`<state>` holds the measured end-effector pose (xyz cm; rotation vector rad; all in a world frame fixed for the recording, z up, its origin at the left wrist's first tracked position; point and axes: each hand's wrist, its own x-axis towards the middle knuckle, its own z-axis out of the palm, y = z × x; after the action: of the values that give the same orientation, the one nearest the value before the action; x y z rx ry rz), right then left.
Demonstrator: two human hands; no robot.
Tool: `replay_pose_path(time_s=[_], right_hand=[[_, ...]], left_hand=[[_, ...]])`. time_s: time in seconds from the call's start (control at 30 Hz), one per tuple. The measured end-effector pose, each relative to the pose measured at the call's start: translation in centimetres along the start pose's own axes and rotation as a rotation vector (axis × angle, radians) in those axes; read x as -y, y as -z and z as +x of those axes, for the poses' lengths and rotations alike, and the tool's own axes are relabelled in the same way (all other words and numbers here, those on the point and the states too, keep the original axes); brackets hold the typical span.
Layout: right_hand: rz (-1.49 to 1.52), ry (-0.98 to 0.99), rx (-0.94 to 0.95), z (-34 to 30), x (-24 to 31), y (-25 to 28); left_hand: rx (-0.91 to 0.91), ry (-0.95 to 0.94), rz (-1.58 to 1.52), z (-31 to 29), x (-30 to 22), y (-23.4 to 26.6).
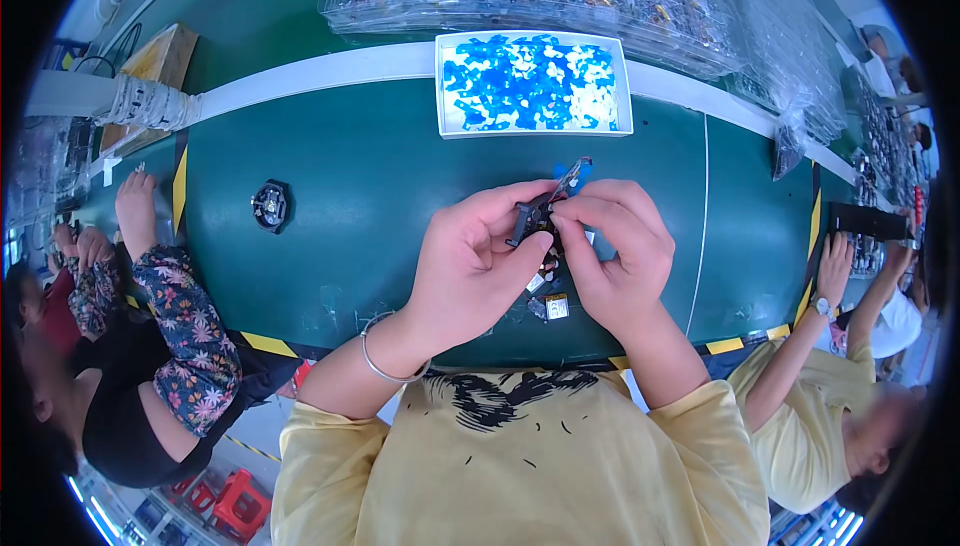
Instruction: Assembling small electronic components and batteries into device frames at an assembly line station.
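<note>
Just above the middle of the green table, my left hand (478, 251) grips a small black plastic housing (533, 218) between thumb and fingers. My right hand (622, 246) meets it from the other side, thumb and index finger pinched at its edge. A thin dark strip with a blue piece (572, 178) sticks up from between the hands. Below them on the table lie several small electronic parts, one with a white and yellow block (556, 307); my hands partly hide the others. Off to the left, a round black watch-like housing (270, 207) lies alone.
A white box (440, 96) of blue and white film pieces stands beyond my hands. Behind it are clear trays (480, 6) of small parts. Yellow-black tape (266, 344) marks the table's edges. Co-workers sit on both sides, one with a flowered sleeve (190, 331) at left.
</note>
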<state>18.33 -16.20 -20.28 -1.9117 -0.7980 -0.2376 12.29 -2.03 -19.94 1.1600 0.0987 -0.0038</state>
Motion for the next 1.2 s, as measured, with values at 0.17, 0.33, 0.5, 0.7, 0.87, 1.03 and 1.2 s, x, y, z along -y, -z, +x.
replay_pose_path(time_s=[0.17,0.33,0.5,0.7,0.87,1.03,1.2], right_hand=[[0.061,0.005,-0.010,0.0,-0.7,-0.3],[0.122,0.037,-0.027,0.0,-1.4,-0.8],[0.460,-0.129,-0.021,-0.8,-1.5,-0.7],[0.967,-0.628,0.126,-1.5,-1.1,-1.2],[1.027,-0.676,0.104,-1.2,-0.5,-1.1],[1.062,-0.681,0.037,-1.4,-0.4,-1.2],[0.977,-0.563,-0.037,-2.3,-1.2,-1.8]], left_hand=[[-0.024,0.007,0.006,-0.1,0.0,-0.2],[-0.022,0.040,0.003,0.2,0.0,0.3],[-0.014,0.177,-0.264,0.5,0.3,0.5],[-0.031,0.030,-0.188,0.7,1.3,0.1],[-0.043,-0.003,-0.134,0.7,1.8,-0.2],[-0.052,-0.024,0.001,0.6,1.4,-1.2],[-0.091,-0.025,-0.007,0.4,2.0,-2.1]])
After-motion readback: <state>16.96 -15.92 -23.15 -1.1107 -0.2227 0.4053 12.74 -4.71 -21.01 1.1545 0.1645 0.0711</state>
